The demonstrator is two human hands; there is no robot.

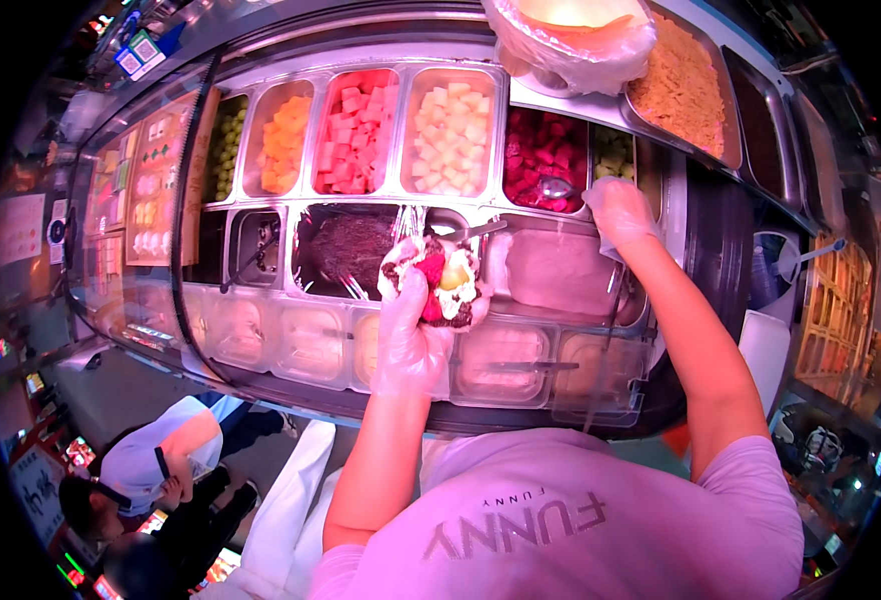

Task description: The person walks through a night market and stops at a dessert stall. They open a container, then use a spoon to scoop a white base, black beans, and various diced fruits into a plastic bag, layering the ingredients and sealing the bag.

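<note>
Your gloved left hand [409, 342] cups a cream-and-fruit-filled wrap [455, 275] over the topping counter
Its fingers curl around the underside, probably so the loose filling stays in; well apart, your gloved right hand [623, 215] is beside the dark red fruit cubes [541, 140] and metal spoon [558, 188], its closure and any grip impossible to tell

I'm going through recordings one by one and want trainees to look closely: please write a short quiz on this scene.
1. Which hand holds the fruit-topped food?
2. True or false: the red cubes lie between the orange pieces and the pale cubes.
3. Which of these is nearest the right hand? a) orange pieces b) dark-red fruit c) pale cubes

Key: 1. The left hand. 2. True. 3. b.
</note>
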